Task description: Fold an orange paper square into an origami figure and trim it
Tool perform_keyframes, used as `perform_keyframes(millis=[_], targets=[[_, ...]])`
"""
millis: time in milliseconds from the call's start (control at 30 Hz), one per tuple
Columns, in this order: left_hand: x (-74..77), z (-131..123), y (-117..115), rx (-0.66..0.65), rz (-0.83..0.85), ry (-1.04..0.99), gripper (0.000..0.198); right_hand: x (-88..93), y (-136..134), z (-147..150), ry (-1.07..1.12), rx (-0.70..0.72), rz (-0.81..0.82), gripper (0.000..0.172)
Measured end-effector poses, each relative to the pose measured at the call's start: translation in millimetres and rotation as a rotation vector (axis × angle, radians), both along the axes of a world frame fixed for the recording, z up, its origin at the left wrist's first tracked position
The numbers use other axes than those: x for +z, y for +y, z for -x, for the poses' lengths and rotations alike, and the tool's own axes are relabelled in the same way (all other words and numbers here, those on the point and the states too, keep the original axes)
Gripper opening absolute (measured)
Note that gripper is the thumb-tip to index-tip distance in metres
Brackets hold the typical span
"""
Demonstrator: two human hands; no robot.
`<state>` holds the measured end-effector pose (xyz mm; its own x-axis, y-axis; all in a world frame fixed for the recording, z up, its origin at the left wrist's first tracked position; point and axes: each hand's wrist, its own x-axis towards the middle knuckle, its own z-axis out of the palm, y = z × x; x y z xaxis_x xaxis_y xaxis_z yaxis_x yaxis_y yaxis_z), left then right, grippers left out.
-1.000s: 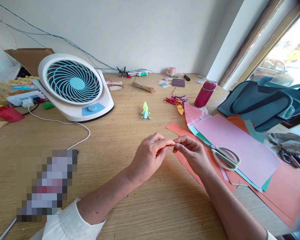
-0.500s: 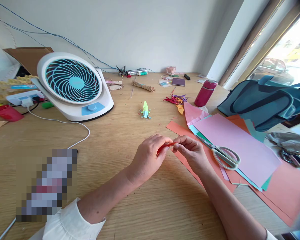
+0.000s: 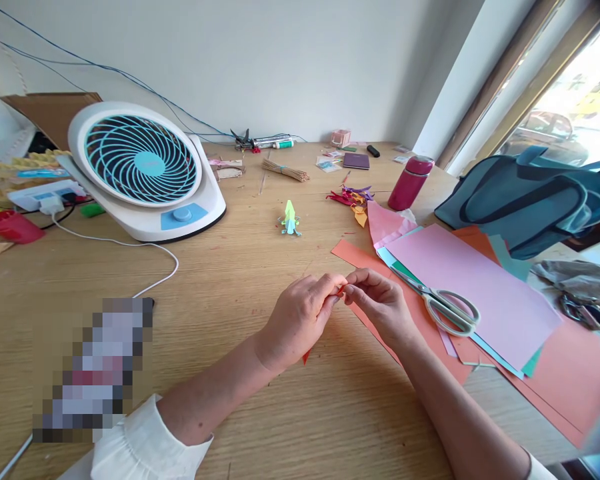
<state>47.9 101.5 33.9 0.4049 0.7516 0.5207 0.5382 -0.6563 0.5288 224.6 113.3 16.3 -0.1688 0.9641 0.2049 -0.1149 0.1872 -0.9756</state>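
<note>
My left hand (image 3: pixel 303 317) is closed around a small piece of red-orange paper (image 3: pixel 307 357), mostly hidden by the fingers. One pointed end of it pokes out below my palm, and another bit shows at the fingertips. Fingertip to fingertip with it, my right hand (image 3: pixel 380 303) pinches the paper's upper end. Beyond the hands a small folded paper figure (image 3: pixel 290 219), yellow-green and light blue, stands on the table. White-handled scissors (image 3: pixel 450 310) lie on coloured paper sheets (image 3: pixel 480 280) beside my right hand.
At the left stand a white and blue fan (image 3: pixel 145 167) and a pixelated phone-like object (image 3: pixel 95 367) with a white cable. A red bottle (image 3: pixel 411 183), paper scraps (image 3: pixel 353 200) and a blue-grey bag (image 3: pixel 525 200) are at the right. A stick bundle (image 3: pixel 285 170) lies farther back.
The red-orange paper has turned in my hands: its strip across the fingertips is now mostly covered, and a pointed end hangs below my left palm. Both hands stay nearly in place.
</note>
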Motion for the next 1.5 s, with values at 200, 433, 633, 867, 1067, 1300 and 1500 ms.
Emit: perform_keyframes(millis=[200, 433, 633, 867, 1067, 1300, 1500], targets=[[-2.6, -2.0, -0.1, 0.032, 0.102, -0.075, 0.030, 0.0, -3.4, 2.5, -0.067, -0.014, -0.048, 0.018], [-0.1, -3.5, -1.0, 0.045, 0.246, -0.090, 0.014, -0.1, -4.4, 4.2, -0.092, -0.062, -0.098, 0.021], [0.8, -3.2, 0.3, -0.005, 0.353, -0.220, 0.014, 1.7, -5.1, 2.3, -0.080, -0.042, -0.092, 0.024], [1.3, -3.1, 0.8, -0.006, 0.326, -0.224, 0.013, -3.2, -2.0, 5.3, -0.032, -0.013, -0.054, 0.023], [1.7, -3.0, 1.0, -0.029, 0.368, -0.201, 0.012, -0.8, -4.0, 3.9, -0.088, -0.033, -0.103, 0.022], [1.7, -0.4, 5.0, -0.085, 0.401, -0.259, 0.013, 1.9, -3.6, 4.6, -0.081, -0.071, -0.085, 0.025], [1.5, 4.4, 13.1, 0.016, 0.398, -0.401, 0.005, -7.9, -0.9, 4.8, -0.142, 0.052, 0.058, 0.031]])
